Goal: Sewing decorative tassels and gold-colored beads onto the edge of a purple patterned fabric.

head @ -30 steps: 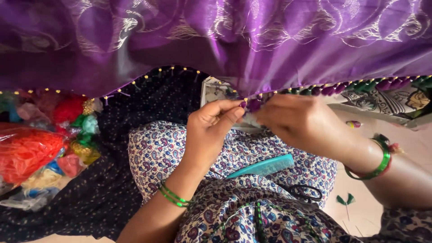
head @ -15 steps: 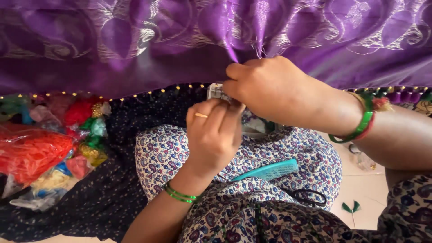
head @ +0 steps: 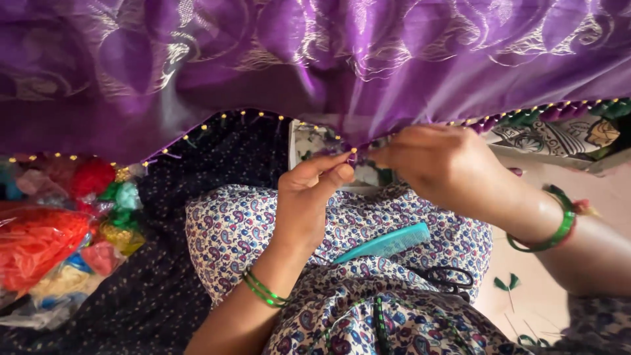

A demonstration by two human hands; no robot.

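Left hand: I see my left hand [head: 309, 197] raised from the lap, thumb and forefinger pinched narrow on the beaded edge [head: 263, 118] of the purple cloth [head: 197, 59]; two green bangles [head: 263, 289] sit on the wrist.
Right hand: my right hand [head: 440, 164] is just beside the left, fingers curled shut on the same hem; what exactly it nips there is too small for me to tell. A green bangle [head: 549, 233] rings that wrist.
Purple cloth: it hangs across the whole top of my view, shiny with a woven pattern, its lower edge dotted with small yellow beads on the left and purple and green tassels [head: 552, 112] on the right.
Lap: patterned paisley fabric [head: 230, 230] covers the knees; a teal comb [head: 384, 243] lies on it, and black scissors [head: 447, 276] lie near the comb.
Left side: a clear bag of coloured threads [head: 46, 250], red, orange, green and yellow, rests on a dark dotted cloth [head: 164, 289].
Right side: green thread scraps [head: 506, 284] lie on the pale floor [head: 611, 190].
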